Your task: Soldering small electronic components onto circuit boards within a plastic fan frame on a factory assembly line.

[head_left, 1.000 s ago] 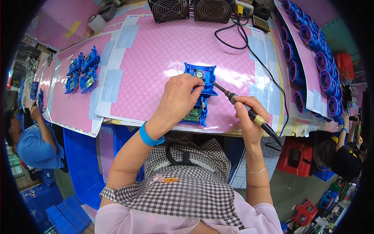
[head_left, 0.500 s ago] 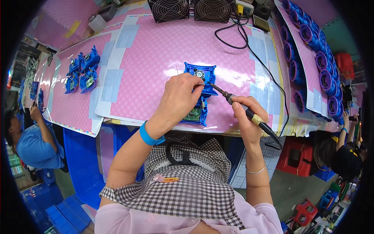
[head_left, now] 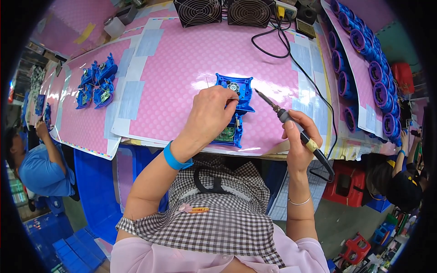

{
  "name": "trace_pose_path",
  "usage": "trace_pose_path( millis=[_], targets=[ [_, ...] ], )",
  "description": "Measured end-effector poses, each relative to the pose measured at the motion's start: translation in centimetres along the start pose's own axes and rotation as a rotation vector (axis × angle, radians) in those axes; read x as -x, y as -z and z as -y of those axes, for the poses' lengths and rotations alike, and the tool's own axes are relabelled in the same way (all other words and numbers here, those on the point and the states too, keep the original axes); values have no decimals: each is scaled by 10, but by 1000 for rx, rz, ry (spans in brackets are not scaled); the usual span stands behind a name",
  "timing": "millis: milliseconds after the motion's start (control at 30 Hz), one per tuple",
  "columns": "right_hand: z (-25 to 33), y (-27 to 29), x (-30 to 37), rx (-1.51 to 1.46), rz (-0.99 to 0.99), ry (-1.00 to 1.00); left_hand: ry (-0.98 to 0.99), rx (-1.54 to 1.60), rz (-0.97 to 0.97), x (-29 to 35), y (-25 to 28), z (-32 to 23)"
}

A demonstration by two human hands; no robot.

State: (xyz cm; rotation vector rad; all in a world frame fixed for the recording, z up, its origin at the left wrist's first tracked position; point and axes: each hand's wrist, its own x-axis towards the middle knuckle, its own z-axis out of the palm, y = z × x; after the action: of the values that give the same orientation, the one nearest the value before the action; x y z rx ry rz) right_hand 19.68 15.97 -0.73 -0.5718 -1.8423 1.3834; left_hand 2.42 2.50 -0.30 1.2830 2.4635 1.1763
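My right hand (head_left: 300,134) grips a soldering iron (head_left: 291,122) by its grey handle, with the tip raised to the right of a blue plastic housing (head_left: 246,86) and apart from it. Over the housing's left side, my left hand (head_left: 211,107) is closed in a pinch on a thin wire (head_left: 234,98). The housing's upper part holds a round silver speaker-like part (head_left: 234,87). Below it lies a second blue shell with a green circuit board (head_left: 225,134), partly covered by my left hand.
Two black fans (head_left: 198,11) stand at the table's back edge. The iron's black cord (head_left: 314,82) runs along the right. More blue housings (head_left: 95,82) lie at left; rows of blue and purple round parts (head_left: 380,86) fill the right shelf. Co-workers sit on both sides.
My right hand has drawn the soldering iron back to the right, and its tip has come off the blue housing. The left hand stays put.
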Motion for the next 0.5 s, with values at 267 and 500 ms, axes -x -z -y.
trace_pose_path(
  millis=[267, 500],
  targets=[
    [-10, 7, 1, 96, 0, 157, -13, -13, -2, -1, -1, 1],
    [-8, 3, 2, 67, 16, 160, 7, -14, 21, -1, 1, 0]
  ],
)
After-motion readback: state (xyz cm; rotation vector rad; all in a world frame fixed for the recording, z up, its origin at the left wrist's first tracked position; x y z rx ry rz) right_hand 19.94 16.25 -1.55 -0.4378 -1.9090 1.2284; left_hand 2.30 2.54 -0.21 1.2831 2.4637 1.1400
